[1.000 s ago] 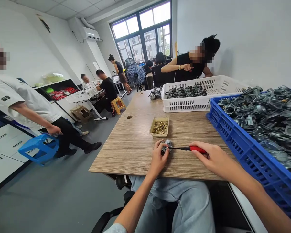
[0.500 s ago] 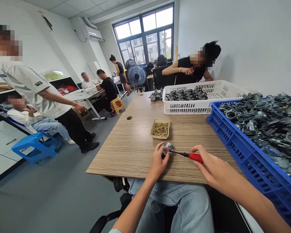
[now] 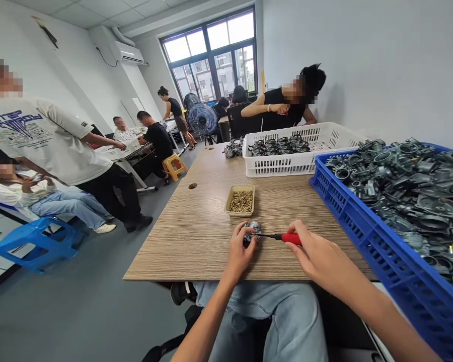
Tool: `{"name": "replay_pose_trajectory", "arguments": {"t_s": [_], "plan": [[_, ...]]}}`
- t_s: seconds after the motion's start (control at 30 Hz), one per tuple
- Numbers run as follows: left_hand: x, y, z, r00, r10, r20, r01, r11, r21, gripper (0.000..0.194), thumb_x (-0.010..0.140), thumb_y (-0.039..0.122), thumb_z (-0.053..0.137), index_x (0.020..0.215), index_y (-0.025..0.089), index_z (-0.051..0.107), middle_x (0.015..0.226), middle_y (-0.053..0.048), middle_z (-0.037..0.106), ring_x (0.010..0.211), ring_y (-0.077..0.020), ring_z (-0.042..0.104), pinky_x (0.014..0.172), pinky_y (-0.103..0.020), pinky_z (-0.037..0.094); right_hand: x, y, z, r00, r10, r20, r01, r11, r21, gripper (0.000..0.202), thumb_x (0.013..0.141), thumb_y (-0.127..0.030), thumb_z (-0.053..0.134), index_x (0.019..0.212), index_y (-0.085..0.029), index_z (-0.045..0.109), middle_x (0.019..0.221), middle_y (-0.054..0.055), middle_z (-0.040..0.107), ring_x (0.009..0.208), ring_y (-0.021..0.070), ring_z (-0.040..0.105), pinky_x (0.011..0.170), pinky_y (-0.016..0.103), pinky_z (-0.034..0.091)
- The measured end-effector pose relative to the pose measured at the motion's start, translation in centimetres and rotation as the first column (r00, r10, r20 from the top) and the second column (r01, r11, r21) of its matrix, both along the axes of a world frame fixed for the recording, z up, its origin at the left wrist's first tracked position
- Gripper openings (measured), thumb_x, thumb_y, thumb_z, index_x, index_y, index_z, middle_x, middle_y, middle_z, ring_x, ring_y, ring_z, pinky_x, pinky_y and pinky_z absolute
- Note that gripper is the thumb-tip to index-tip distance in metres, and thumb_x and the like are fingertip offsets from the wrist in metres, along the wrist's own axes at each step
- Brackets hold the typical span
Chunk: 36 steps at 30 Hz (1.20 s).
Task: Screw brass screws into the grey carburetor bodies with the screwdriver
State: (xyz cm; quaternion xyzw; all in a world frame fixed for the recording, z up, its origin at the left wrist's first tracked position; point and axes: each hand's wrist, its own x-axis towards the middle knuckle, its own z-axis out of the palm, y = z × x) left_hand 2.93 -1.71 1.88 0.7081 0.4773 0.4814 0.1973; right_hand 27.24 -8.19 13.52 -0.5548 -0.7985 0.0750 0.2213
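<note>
Near the front edge of the wood-grain table [image 3: 166, 246], my left hand [image 3: 240, 250] grips a small grey metal carburetor [image 3: 254, 229], partly covered by the fingers. My right hand [image 3: 312, 247] is closed round the red handle of a screwdriver [image 3: 291, 238]. The dark shaft points left, and its tip meets the side of the carburetor; the exact contact spot is too small to make out. Just beyond my left hand stands a square beige dish [image 3: 240, 201] filled with small brass-coloured parts.
A blue crate [image 3: 347, 221] heaped with metal carburetor bodies fills the right side. Behind it is a white crate [image 3: 275, 166] with more carburetors, several others beside it. A person in black [image 3: 287, 108] sits across the table. Left are a blue stool [image 3: 38, 244] and a standing person [image 3: 56, 141].
My view has swung slightly to the right. The standing person at left has turned their back more toward me. Both hands keep their hold on the carburetor and screwdriver.
</note>
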Motion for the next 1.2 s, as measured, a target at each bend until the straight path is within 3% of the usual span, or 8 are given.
{"name": "replay_pose_trajectory", "arguments": {"t_s": [0.13,0.27,0.33,0.5,0.7,0.87,1.07,1.2], "plan": [[-0.1,0.0,-0.1,1.000,-0.013,-0.001,0.013,1.000,-0.012,0.014,0.099,0.024,0.066,0.111,0.023,0.072,0.140,-0.015,0.065,0.142,-0.0307,0.058,0.118,-0.049,0.048,-0.4,0.1,0.0,0.964,-0.196,0.182,0.182,0.979,0.088,0.024,0.111,-0.046,0.046,0.106,-0.023,0.052,0.072,0.007,0.073,0.072,0.0337,0.076,0.062,0.035,0.046],[-0.1,0.1,-0.1,1.000,-0.016,0.009,0.016,1.000,-0.019,0.014,0.099,0.024,0.065,0.112,0.023,0.072,0.142,-0.015,0.064,0.142,-0.0308,0.058,0.119,-0.050,0.047,-0.3,-0.4,0.3,0.995,0.051,-0.085,-0.051,0.999,-0.004,0.017,0.112,-0.034,0.041,0.125,-0.025,0.047,0.106,0.007,0.080,0.091,0.0260,0.080,0.071,0.032,0.052],[-0.1,0.0,-0.1,1.000,-0.015,0.014,0.015,1.000,-0.017,0.015,0.099,0.024,0.065,0.112,0.023,0.072,0.142,-0.014,0.064,0.141,-0.0309,0.059,0.118,-0.050,0.047,-0.4,-0.4,0.3,0.986,0.098,-0.132,-0.102,0.994,-0.028,0.016,0.112,-0.031,0.038,0.124,-0.026,0.047,0.112,0.007,0.080,0.095,0.0246,0.080,0.072,0.031,0.053],[0.0,0.0,-0.2,0.999,-0.015,0.029,0.016,1.000,-0.021,0.014,0.098,0.024,0.066,0.111,0.023,0.073,0.141,-0.014,0.064,0.142,-0.0307,0.058,0.118,-0.050,0.047,-0.8,-0.2,-0.1,0.978,-0.168,0.126,0.163,0.986,0.047,0.028,0.112,-0.046,0.039,0.109,-0.022,0.052,0.072,0.008,0.073,0.069,0.0333,0.076,0.058,0.035,0.045],[0.0,0.0,-0.2,0.999,-0.016,0.029,0.017,1.000,-0.012,0.014,0.098,0.021,0.065,0.111,0.023,0.071,0.142,-0.014,0.064,0.141,-0.0301,0.058,0.119,-0.051,0.046,-0.8,-0.6,0.4,0.984,0.115,-0.133,-0.119,0.992,-0.028,0.016,0.113,-0.032,0.036,0.124,-0.027,0.045,0.117,0.009,0.078,0.099,0.0250,0.079,0.076,0.033,0.055],[0.0,0.0,-0.2,1.000,-0.014,0.027,0.014,1.000,0.003,0.013,0.099,0.023,0.065,0.110,0.022,0.071,0.141,-0.015,0.065,0.141,-0.0304,0.059,0.118,-0.050,0.047,-0.6,0.0,-0.3,0.977,-0.181,0.113,0.177,0.983,0.048,0.031,0.112,-0.049,0.037,0.107,-0.023,0.052,0.074,0.009,0.074,0.070,0.0337,0.076,0.060,0.035,0.045],[0.1,0.0,-0.2,1.000,-0.007,0.026,0.007,1.000,0.001,0.013,0.098,0.024,0.066,0.110,0.023,0.072,0.141,-0.015,0.066,0.141,-0.0310,0.060,0.117,-0.050,0.048,-0.7,-0.6,0.5,0.988,0.095,-0.119,-0.100,0.994,-0.039,0.017,0.112,-0.034,0.037,0.124,-0.027,0.047,0.114,0.009,0.079,0.098,0.0260,0.080,0.076,0.033,0.055],[0.1,0.0,-0.1,1.000,-0.008,0.024,0.008,1.000,0.003,0.013,0.099,0.025,0.066,0.110,0.023,0.072,0.141,-0.015,0.066,0.141,-0.0310,0.060,0.117,-0.050,0.048,-1.3,-0.8,0.8,0.980,-0.171,0.102,0.175,0.984,-0.035,0.027,0.113,-0.046,0.036,0.109,-0.023,0.050,0.077,0.010,0.075,0.073,0.0336,0.078,0.062,0.036,0.049]]}}
